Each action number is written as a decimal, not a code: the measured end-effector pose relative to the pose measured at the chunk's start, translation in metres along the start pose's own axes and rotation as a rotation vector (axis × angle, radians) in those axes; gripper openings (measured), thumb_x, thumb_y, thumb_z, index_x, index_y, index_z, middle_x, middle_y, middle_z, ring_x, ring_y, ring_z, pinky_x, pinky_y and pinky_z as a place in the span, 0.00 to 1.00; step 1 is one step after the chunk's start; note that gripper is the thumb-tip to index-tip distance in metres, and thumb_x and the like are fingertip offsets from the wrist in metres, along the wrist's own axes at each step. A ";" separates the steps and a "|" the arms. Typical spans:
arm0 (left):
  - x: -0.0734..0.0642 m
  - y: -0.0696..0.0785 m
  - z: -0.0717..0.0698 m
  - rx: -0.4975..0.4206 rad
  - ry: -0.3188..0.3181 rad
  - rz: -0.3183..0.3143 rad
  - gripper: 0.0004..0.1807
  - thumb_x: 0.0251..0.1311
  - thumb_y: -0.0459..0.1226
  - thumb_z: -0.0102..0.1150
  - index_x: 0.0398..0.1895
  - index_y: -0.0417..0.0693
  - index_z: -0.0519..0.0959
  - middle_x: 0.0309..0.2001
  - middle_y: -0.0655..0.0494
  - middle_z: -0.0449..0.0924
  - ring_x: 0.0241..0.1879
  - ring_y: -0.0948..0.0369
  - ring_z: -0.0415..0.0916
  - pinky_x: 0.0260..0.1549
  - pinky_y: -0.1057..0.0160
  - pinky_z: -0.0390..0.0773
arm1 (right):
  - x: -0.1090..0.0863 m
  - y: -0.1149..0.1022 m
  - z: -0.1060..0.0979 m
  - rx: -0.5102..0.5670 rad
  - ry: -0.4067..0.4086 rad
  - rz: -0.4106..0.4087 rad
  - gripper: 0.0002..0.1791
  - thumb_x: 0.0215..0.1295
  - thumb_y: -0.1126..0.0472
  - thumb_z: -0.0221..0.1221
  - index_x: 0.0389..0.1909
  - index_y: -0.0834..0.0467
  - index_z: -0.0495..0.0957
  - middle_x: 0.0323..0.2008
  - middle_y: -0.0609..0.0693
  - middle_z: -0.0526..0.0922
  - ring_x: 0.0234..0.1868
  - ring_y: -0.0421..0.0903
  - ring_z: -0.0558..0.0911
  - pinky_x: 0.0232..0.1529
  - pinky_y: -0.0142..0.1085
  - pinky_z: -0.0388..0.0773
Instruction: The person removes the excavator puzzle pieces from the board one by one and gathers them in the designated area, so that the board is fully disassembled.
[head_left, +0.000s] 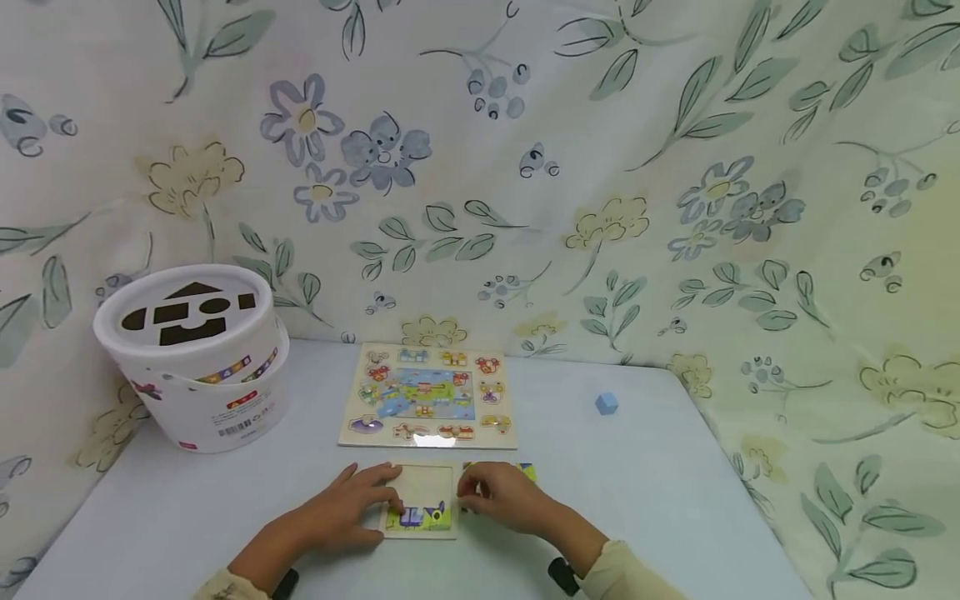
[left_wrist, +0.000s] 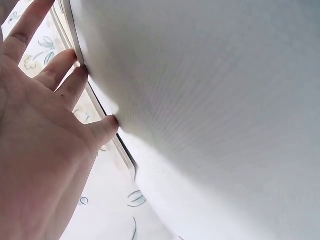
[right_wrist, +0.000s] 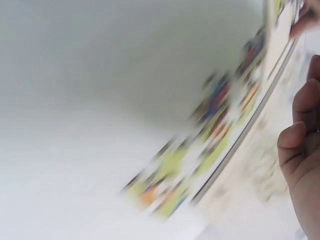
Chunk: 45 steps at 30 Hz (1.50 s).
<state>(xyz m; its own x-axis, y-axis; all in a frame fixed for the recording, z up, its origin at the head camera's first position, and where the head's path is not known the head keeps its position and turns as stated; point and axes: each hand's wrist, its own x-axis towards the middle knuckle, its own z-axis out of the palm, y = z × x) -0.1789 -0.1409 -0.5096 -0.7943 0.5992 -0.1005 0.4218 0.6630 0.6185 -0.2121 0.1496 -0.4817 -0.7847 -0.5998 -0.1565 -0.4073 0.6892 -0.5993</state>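
Observation:
A small wooden puzzle tray (head_left: 422,483) lies near the table's front, with colourful pieces (head_left: 423,516) along its lower part and bare wood above. My left hand (head_left: 341,510) rests spread along the tray's left side, one fingertip on the pieces and others at the edge. At the tray's right side is my right hand (head_left: 510,497), thumb and fingertips close together; whether they pinch a piece I cannot tell. Loose puzzle pieces (head_left: 525,470) lie partly hidden behind that hand; the right wrist view shows a blurred row of pieces (right_wrist: 215,117).
A larger picture puzzle board (head_left: 431,433) lies behind the tray. A white bucket (head_left: 217,400) with shaped holes in its lid stands at the back left. One blue cube (head_left: 607,404) sits at the right. Floral cloth (head_left: 480,183) hangs behind the table (head_left: 645,508).

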 end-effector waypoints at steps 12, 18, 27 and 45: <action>0.002 0.001 0.000 -0.032 0.010 -0.062 0.43 0.50 0.46 0.69 0.69 0.45 0.63 0.68 0.51 0.67 0.72 0.47 0.55 0.71 0.36 0.42 | 0.044 -0.041 0.040 -0.363 -0.063 -0.213 0.16 0.62 0.47 0.63 0.49 0.47 0.82 0.37 0.35 0.80 0.36 0.28 0.74 0.39 0.26 0.74; 0.001 0.000 -0.005 -0.008 0.021 -0.042 0.41 0.50 0.44 0.69 0.68 0.45 0.63 0.65 0.53 0.69 0.72 0.48 0.56 0.70 0.35 0.43 | 0.048 -0.045 0.045 -0.302 -0.066 -0.198 0.15 0.62 0.50 0.64 0.47 0.49 0.82 0.36 0.35 0.79 0.34 0.27 0.73 0.40 0.27 0.74; 0.000 0.001 -0.006 -0.013 0.015 -0.056 0.39 0.50 0.43 0.69 0.66 0.45 0.66 0.67 0.53 0.67 0.73 0.49 0.54 0.71 0.37 0.42 | 0.053 -0.045 0.050 -0.219 -0.068 -0.104 0.13 0.61 0.52 0.65 0.45 0.49 0.81 0.36 0.37 0.76 0.34 0.30 0.71 0.38 0.26 0.73; -0.003 0.003 -0.004 -0.004 0.015 -0.038 0.38 0.50 0.43 0.68 0.67 0.46 0.68 0.72 0.49 0.61 0.73 0.48 0.54 0.70 0.36 0.42 | 0.057 -0.036 0.048 -0.004 -0.133 -0.033 0.12 0.61 0.61 0.65 0.45 0.50 0.80 0.38 0.37 0.76 0.38 0.30 0.72 0.46 0.28 0.74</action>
<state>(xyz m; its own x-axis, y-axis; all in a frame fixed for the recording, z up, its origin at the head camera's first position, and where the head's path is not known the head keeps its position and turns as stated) -0.1773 -0.1428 -0.5045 -0.8164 0.5665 -0.1122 0.3894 0.6833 0.6176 -0.2200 0.0710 -0.5069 -0.7017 -0.6710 -0.2396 -0.4341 0.6693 -0.6030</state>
